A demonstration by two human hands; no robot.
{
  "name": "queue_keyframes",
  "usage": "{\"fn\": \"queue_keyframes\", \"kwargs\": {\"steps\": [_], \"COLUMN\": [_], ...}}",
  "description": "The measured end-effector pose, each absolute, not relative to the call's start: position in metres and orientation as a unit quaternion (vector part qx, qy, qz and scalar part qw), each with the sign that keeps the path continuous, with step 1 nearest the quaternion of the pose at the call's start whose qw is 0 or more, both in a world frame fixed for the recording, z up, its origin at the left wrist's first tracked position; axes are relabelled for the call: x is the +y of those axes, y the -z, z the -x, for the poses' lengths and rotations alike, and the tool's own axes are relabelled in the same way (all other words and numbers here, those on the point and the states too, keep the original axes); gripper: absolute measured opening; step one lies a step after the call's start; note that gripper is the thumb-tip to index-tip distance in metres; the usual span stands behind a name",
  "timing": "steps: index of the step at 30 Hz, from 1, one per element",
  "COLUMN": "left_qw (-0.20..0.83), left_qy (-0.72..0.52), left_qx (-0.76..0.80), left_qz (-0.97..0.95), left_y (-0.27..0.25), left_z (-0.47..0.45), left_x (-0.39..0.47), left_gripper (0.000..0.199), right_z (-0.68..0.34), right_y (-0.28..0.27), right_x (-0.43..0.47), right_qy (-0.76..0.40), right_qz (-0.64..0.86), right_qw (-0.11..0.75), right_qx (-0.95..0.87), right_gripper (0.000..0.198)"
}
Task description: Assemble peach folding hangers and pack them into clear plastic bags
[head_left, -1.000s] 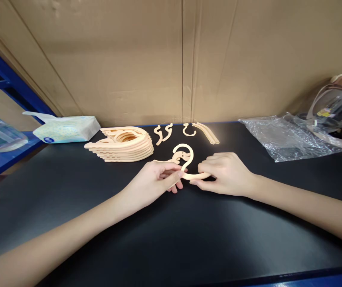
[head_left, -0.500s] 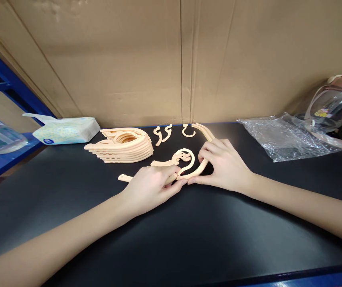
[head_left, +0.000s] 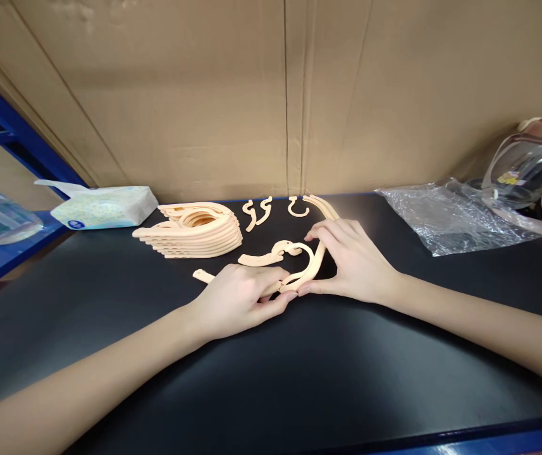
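So the left hand (head_left: 237,297) and right hand (head_left: 356,259) are pinching a hanger (head_left: 301,282) around mid-frame, fingers clamped on it, and its right-side bar (head_left: 319,256) is now sitting closer to the hook (head_left: 311,254) than a moment ago, so it's looking more folded, I guess.

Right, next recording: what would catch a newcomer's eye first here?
Probably the left hand and right hand, gripping a beige hooked hanger at the middle of the black table. Next, the neat stack of matching beige pieces farther back, left of centre. Then the shiny, crumpled clear plastic at the back right.
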State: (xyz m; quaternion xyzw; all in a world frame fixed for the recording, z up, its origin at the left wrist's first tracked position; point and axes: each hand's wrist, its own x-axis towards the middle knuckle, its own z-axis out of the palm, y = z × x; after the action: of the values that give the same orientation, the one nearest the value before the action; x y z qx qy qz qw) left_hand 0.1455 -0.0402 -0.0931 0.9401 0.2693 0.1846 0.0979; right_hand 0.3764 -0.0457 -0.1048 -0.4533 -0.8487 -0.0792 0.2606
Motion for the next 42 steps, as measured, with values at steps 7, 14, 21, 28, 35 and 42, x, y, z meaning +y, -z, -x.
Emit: {"fn": "queue_keyframes", "kwargs": {"steps": [7, 14, 21, 28, 35, 42], "left_qw": [0.094, 0.077, 0.069, 0.052, -0.039, -0.085], "left_qy": [-0.18, -0.18, -0.192, -0.212, -0.206, -0.186], "left_qx": [0.254, 0.279, 0.285, 0.286, 0.231, 0.207], "left_qz": [-0.946, -0.94, -0.937, -0.933, -0.95, -0.957], "left_y": [0.094, 0.0953, 0.0959, 0.0978, 0.0989, 0.0943], "left_z": [-0.1451, -0.1458, -0.1472, -0.146, -0.1448, -0.1472], "left_x": [-0.0407, -0.041, -0.043, -0.0413, -0.0417, -0.0423], "left_gripper": [0.025, 0.026, 0.026, 0.018, 0.022, 0.022], "right_z": [-0.3774, -0.3782, -0.3762, -0.3749, -0.3782, -0.3795], "right_y": [0.1045, 0.1039, 0.1019, 0.1008, 0.0973, 0.1029], "right_x": [-0.0462, -0.0482, -0.051, -0.0525, -0.0472, -0.043], "right_qy": [0.042, 0.057, 0.178, 0.124, -0.039, -0.075], "right_qz": [0.444, 0.422, 0.331, 0.328, 0.497, 0.501], "right_qw": [0.253, 0.27, 0.301, 0.29, 0.322, 0.333], "right_qx": [-0.859, -0.864, -0.877, -0.891, -0.805, -0.795], "right_gripper": [0.071, 0.067, 0.037, 0.027, 0.027, 0.024]}}
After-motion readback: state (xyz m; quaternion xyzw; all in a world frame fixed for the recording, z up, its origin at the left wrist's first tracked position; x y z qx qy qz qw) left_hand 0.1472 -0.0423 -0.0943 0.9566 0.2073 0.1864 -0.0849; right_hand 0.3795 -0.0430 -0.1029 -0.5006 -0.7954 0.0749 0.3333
